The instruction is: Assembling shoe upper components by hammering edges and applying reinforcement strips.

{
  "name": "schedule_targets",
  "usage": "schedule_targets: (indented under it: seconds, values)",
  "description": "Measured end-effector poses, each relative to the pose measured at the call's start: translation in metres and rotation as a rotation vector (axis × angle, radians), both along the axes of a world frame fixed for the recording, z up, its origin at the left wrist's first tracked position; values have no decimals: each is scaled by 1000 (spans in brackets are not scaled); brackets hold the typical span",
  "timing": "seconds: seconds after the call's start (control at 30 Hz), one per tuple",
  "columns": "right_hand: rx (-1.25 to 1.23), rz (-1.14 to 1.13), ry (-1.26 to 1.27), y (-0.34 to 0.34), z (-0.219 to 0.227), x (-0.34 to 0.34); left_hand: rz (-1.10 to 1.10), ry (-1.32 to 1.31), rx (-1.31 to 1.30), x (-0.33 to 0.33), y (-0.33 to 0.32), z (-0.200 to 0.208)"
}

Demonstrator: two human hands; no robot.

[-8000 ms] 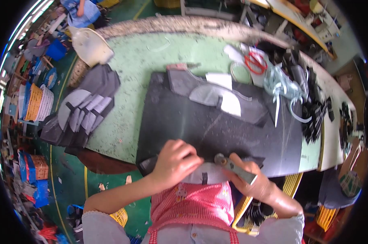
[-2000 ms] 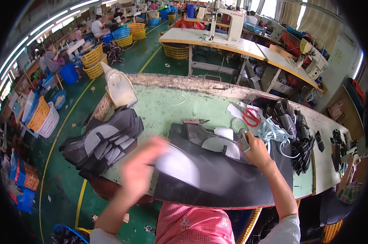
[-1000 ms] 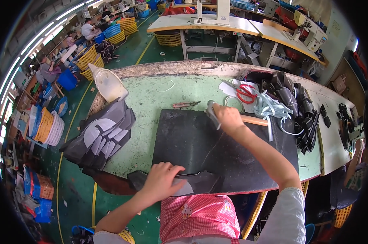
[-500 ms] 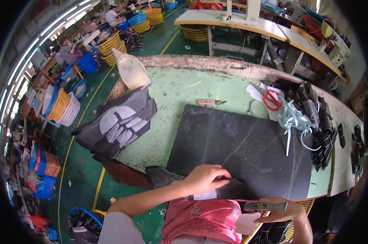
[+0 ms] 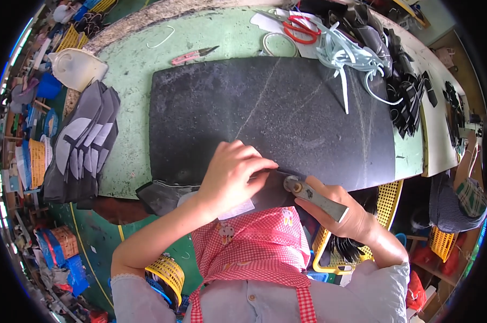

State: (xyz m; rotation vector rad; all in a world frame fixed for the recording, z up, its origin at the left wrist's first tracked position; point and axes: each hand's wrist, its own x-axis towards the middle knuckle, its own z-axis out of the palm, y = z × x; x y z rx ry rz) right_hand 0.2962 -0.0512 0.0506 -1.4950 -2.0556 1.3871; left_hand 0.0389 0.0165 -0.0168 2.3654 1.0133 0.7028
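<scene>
At the near edge of a dark rubber-like mat (image 5: 270,118), my left hand (image 5: 235,175) is closed, thumb and fingertips pinching the edge of a dark, thin sheet piece (image 5: 273,195). A pale patch (image 5: 236,210) shows on the piece below my wrist. My right hand (image 5: 343,210) is closed around a grey metal tool (image 5: 321,200) with a flat handle and a rounded end; its exact kind is unclear. That rounded end lies beside the dark piece, close to my left fingertips. Another dark piece (image 5: 165,199) hangs over the table edge left of my left forearm.
Stacked dark pieces with pale patches (image 5: 84,140) lie at the left, beside a whitish scoop-like container (image 5: 79,69). Beyond the mat are pink-handled snips (image 5: 192,55), red-handled scissors (image 5: 302,31) and pale blue strips (image 5: 345,51). A yellow basket (image 5: 390,202) stands below the table at right.
My view has tilted down toward the table. The right hand has brought the metal tool up from below the table edge to the dark piece; the left hand still grips there.
</scene>
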Motion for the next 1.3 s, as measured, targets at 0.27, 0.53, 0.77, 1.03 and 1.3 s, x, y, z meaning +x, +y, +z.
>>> schedule_targets:
  seconds: [0.27, 0.53, 0.77, 1.03, 1.3]
  values:
    - [164, 71, -7, 25, 23, 2, -115, 24, 103, -6, 10, 2]
    - [362, 70, -26, 27, -2, -15, -249, 78, 233, -10, 11, 3]
    - [277, 147, -100, 29, -6, -18, -11, -18, 44, -19, 2, 5]
    - [194, 125, -130, 26, -2, -28, 61, 70, 118, -19, -12, 13]
    - [55, 114, -140, 31, 10, -37, 35, 55, 92, -25, -16, 13]
